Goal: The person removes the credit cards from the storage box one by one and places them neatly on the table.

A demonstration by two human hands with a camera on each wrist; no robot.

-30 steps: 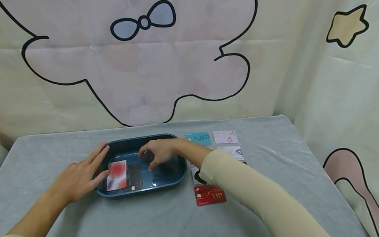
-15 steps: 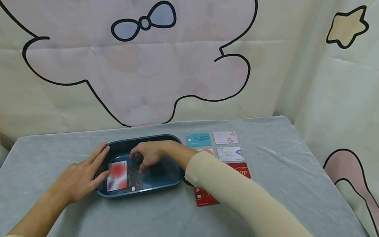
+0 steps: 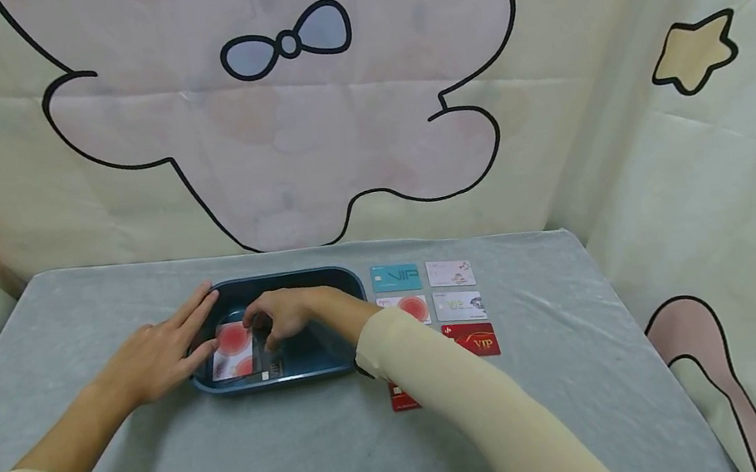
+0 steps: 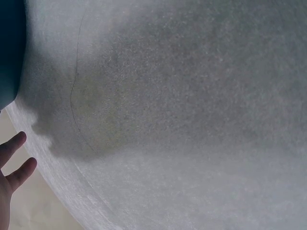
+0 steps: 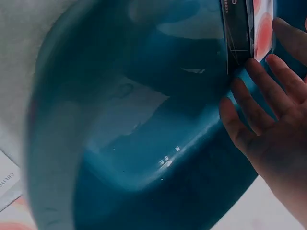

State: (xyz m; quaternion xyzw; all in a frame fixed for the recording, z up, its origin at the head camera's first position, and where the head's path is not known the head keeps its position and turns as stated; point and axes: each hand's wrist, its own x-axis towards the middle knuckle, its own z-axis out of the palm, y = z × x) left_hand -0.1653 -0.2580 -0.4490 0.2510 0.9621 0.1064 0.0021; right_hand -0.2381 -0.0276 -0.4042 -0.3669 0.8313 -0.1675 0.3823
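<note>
While, in the head view, the left hand (image 3: 158, 359) rests straight-fingered on the left rim of the blue tray (image 3: 318, 358), the right hand (image 3: 288, 313) hangs inside, fingers loosely bent and unclenched, by the black chip card (image 3: 268, 366) and red-circle card (image 3: 235, 352) lying there. Left wrist: two spread, straight fingers. Right wrist: fingertips near both cards, contact unclear.

Left grip (image 3: 159, 355) straight-fingered, right grip (image 3: 288, 313) loosely curved, both arms (image 3: 482, 395) outstretched.
</note>
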